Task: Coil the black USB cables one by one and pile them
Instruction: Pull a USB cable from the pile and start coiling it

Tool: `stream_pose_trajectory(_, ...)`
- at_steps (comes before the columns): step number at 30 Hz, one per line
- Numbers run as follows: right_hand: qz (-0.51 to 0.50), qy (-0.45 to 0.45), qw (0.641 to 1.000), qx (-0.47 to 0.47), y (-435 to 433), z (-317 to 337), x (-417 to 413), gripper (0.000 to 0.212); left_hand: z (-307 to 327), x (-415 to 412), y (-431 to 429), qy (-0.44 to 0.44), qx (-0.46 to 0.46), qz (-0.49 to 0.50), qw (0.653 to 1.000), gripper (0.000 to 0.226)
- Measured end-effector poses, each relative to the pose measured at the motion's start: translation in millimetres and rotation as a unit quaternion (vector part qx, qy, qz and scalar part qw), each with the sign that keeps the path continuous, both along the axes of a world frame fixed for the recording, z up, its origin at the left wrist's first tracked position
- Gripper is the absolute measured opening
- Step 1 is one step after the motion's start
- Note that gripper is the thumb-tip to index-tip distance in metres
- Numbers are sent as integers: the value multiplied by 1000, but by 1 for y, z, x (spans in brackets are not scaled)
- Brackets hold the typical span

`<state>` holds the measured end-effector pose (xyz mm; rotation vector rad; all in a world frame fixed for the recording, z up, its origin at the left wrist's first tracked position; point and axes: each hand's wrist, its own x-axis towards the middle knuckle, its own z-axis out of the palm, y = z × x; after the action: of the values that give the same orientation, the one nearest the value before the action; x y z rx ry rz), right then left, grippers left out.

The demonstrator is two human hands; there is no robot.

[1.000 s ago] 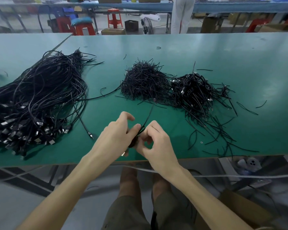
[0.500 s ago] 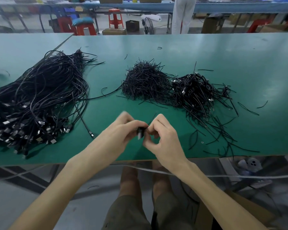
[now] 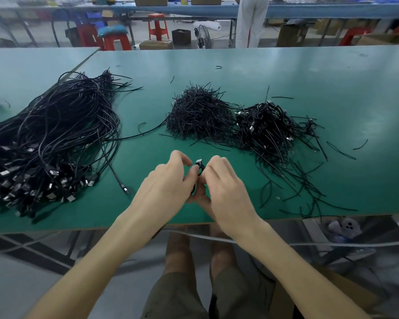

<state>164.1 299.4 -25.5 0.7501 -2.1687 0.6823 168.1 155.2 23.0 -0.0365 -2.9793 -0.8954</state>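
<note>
At far left on the green table, we see a sprawling heap of loose black cables, their plugs bunched toward the near edge. Toward the front edge, the left hand pinches one coiled cable with curled fingers, and the right hand pinches it from the other side. The bundle's long axis runs away from the person, its silver plug pointing to the far side. Behind the hands lies a mound of short ties. Touching its right side is the pile of coiled cables.
</note>
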Motion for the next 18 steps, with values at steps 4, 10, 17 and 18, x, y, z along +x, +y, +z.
stream_pose_trajectory(4,-49,71,992,89,3,-5,-8,21,-1,-14,2,-35,43,-1,998,21)
stream_pose_trajectory(10,26,-314,926,-210,14,-5,-7,10,-16,-17,7,-16,119,-59,991,21)
stream_pose_trajectory(17,37,-519,778,-353,28,13,-13,29,-27,-19,7,-43,137,-194,970,67)
stream_pose_trajectory(18,31,-531,773,-347,33,16,-17,26,-28,-18,5,-37,148,-208,966,66)
